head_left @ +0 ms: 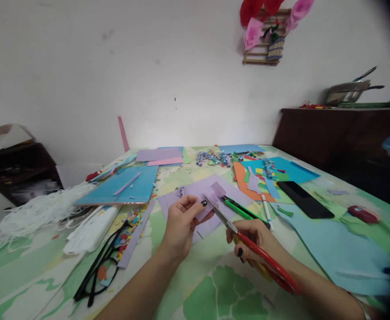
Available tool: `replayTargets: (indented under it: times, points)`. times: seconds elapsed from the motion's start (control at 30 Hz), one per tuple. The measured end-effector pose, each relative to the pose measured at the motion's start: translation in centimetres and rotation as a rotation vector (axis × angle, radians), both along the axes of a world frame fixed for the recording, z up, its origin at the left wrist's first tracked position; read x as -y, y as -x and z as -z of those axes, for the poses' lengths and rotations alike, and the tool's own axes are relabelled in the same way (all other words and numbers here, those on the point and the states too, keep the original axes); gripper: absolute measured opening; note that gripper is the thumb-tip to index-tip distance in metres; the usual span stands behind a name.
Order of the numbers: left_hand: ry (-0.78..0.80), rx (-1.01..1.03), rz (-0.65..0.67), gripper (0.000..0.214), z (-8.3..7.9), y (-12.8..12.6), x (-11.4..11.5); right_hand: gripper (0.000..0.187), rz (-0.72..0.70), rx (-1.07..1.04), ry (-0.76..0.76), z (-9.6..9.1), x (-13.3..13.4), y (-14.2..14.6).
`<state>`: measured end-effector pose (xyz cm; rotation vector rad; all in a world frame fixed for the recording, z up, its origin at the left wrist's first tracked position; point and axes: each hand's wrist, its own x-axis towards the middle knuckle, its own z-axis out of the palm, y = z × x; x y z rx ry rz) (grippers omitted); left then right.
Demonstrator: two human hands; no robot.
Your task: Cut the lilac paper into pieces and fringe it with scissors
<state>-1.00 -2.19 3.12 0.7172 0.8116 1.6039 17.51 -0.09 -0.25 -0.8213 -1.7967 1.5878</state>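
Note:
My left hand (180, 224) pinches a small piece of purple paper (203, 213) between thumb and fingers. In my right hand (259, 242) is a pair of scissors (271, 263) with red handles. Their metal blades point up and left, right beside the held piece; whether they touch it I cannot tell. Below both hands lie larger purple paper sheets (236, 198). A green-and-black craft knife (243, 210) rests on the sheets, and a white marker (267, 211) lies just right of it.
Black glasses (99, 266), paper scraps (123, 242), a white power strip (93, 229) and a blue sheet (124, 184) are on the left. To the right are a phone (304, 199), light-blue paper (341, 253) and a dark red object (363, 214). Rolled paper pieces (214, 158) lie at the back.

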Motion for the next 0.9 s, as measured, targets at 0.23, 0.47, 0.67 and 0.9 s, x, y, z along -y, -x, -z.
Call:
replayTargets:
  times: [0.23, 0.47, 0.67, 0.9]
  points:
    - [-0.001, 0.001, 0.006, 0.022, -0.01, 0.04, -0.11, 0.049, 0.007, 0.010, -0.006, 0.17, 0.01, -0.06]
    - [-0.012, -0.018, 0.016, 0.021, 0.15, 0.17, -0.06, 0.047, 0.016, 0.037, 0.000, 0.09, 0.02, 0.06]
    - [0.006, -0.016, -0.004, 0.024, 0.05, 0.00, 0.02, 0.060, -0.008, -0.006, -0.008, 0.07, 0.04, -0.07]
    - [-0.021, -0.044, -0.013, 0.021, 0.20, 0.05, -0.18, 0.059, -0.090, -0.031, -0.088, -0.80, 0.10, -0.21]
